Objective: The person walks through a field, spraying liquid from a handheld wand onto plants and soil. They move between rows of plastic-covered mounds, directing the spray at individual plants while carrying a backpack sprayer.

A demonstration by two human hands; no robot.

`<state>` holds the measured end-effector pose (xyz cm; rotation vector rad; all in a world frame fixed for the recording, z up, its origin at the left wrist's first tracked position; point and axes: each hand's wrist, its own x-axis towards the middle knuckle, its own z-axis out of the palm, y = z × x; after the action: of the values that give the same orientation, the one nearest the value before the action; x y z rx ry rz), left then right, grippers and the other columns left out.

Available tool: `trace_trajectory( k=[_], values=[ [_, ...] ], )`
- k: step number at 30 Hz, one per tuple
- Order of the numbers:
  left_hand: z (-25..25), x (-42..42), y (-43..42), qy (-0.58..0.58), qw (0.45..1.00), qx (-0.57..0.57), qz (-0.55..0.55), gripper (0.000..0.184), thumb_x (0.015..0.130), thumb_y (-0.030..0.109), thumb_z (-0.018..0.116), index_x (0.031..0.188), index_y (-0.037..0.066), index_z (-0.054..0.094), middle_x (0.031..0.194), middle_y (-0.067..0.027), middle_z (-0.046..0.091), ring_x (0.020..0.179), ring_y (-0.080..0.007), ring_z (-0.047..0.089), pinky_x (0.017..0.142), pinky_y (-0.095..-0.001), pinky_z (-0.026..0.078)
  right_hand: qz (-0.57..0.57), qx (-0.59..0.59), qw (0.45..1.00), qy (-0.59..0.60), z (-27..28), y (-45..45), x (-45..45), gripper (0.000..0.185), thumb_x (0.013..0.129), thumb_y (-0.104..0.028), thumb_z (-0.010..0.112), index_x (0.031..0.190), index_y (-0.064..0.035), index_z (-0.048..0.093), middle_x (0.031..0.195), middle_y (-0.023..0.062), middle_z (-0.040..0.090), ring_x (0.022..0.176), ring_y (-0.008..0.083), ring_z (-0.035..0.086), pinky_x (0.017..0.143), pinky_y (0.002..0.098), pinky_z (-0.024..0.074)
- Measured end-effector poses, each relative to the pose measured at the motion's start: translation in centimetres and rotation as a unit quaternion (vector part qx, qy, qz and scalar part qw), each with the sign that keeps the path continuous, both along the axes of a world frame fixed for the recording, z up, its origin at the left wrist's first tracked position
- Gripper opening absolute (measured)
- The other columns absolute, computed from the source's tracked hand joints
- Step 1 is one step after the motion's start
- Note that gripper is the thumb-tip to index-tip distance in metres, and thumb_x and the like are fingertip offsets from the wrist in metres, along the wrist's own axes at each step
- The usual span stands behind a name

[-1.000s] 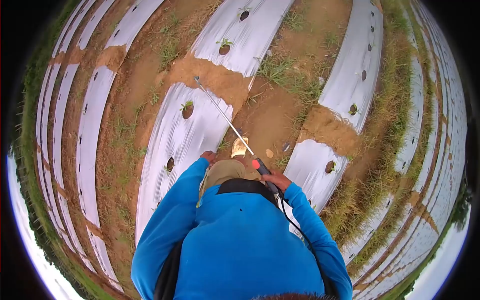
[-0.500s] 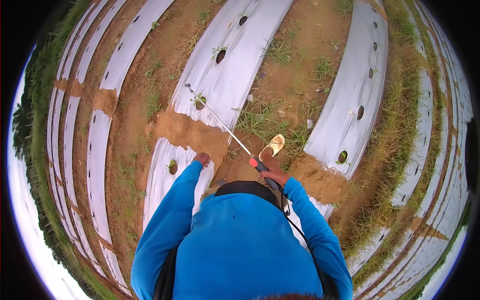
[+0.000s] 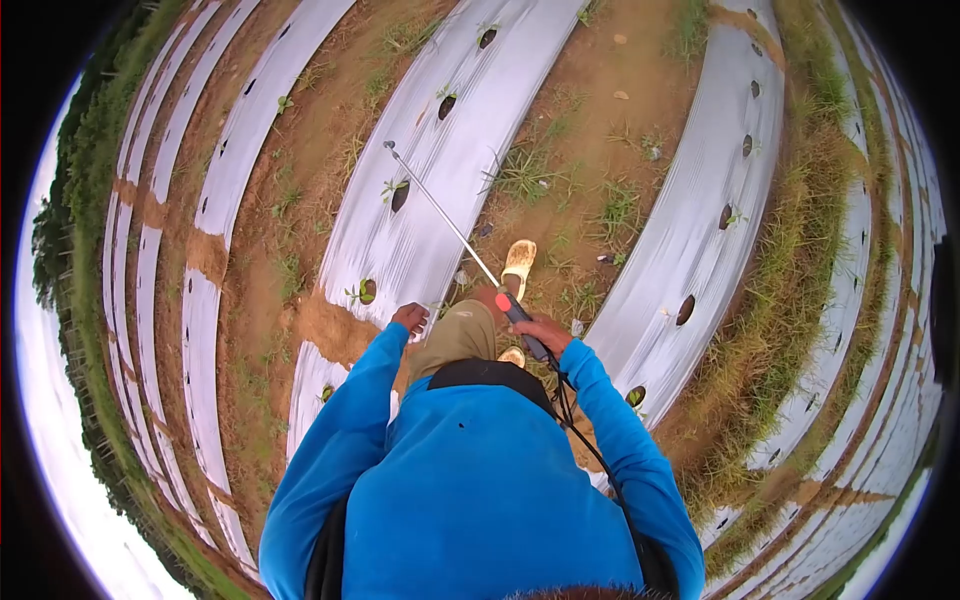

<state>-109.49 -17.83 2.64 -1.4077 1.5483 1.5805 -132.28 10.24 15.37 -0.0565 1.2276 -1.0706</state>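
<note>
My right hand (image 3: 545, 332) is closed round the dark handle of a spray wand (image 3: 445, 215), near its red button. The thin metal wand reaches up and left, and its nozzle (image 3: 390, 146) is over the white plastic mulch (image 3: 430, 170), above a planting hole with a small seedling (image 3: 392, 188). A black hose (image 3: 598, 455) runs from the handle down along my right sleeve. My left hand (image 3: 411, 317) hangs beside my knee over the mulch strip's edge, fingers loosely curled; whether anything is in them is too small to tell.
Another mulch strip (image 3: 690, 220) with planting holes lies to the right, past a soil path (image 3: 610, 130) with weeds (image 3: 525, 175). A yellowish shoe (image 3: 519, 262) is on the path. Bare soil (image 3: 335, 328) breaks the left strip. More strips (image 3: 207, 330) curve away on both sides.
The ground has shifted down the view as I move forward along the path. One foot has come forward. The wand stays in my right hand, its nozzle now over another part of the mulch.
</note>
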Motion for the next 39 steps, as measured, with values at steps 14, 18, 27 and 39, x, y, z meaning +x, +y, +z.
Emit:
trace_trajectory(
  k=[14, 18, 27, 39],
  values=[
    [-4.2, -45.2, -9.9, 0.052, 0.994, 0.028, -0.087, 0.027, 0.081, 0.031, 0.051, 0.083, 0.005, 0.056, 0.064, -0.0047, 0.055, 0.046, -0.0103, 0.047, 0.040, -0.0253, 0.036, 0.045, 0.038, 0.996, 0.066, 4.2, -9.6, -39.2, 0.042, 0.070, -0.043, 0.062, 0.082, -0.0033, 0.056, 0.069, 0.0019, 0.049, 0.061, 0.0090, 0.047, 0.051, 0.0229, 0.0361],
    [-1.4, -60.0, -13.2, 0.152, 0.986, -0.015, -0.070, 0.026, 0.082, 0.030, 0.048, 0.085, 0.006, 0.057, 0.066, -0.0032, 0.056, 0.050, -0.0092, 0.049, 0.041, -0.0241, 0.037, 0.018, 0.050, 0.997, 0.058, -0.9, -12.0, -48.6, 0.039, 0.070, -0.042, 0.063, 0.080, -0.0041, 0.056, 0.072, 0.0014, 0.050, 0.064, 0.0093, 0.047, 0.054, 0.0223, 0.0360],
    [-4.4, -76.5, -16.2, -0.102, 0.994, 0.001, -0.050, 0.018, 0.079, 0.023, 0.049, 0.091, 0.012, 0.056, 0.069, -0.0049, 0.056, 0.049, -0.0153, 0.049, 0.044, -0.0320, 0.038, 0.010, -0.023, 0.994, 0.108, -1.3, -15.7, -75.5, 0.040, 0.066, -0.043, 0.063, 0.062, -0.0044, 0.053, 0.047, 0.0016, 0.042, 0.038, 0.0110, 0.040, 0.036, 0.0259, 0.0292],
    [-2.9, -103.5, -19.2, 0.009, 0.998, -0.049, -0.037, 0.029, 0.078, 0.032, 0.049, 0.083, 0.005, 0.059, 0.064, -0.0083, 0.057, 0.047, -0.0173, 0.053, 0.044, -0.0307, 0.044, -0.010, -0.017, 1.000, -0.015, 1.1, -22.5, -107.3, 0.036, 0.068, -0.038, 0.061, 0.068, -0.0034, 0.052, 0.050, 0.0000, 0.040, 0.036, 0.0086, 0.037, 0.034, 0.0236, 0.0256]
  ],
)
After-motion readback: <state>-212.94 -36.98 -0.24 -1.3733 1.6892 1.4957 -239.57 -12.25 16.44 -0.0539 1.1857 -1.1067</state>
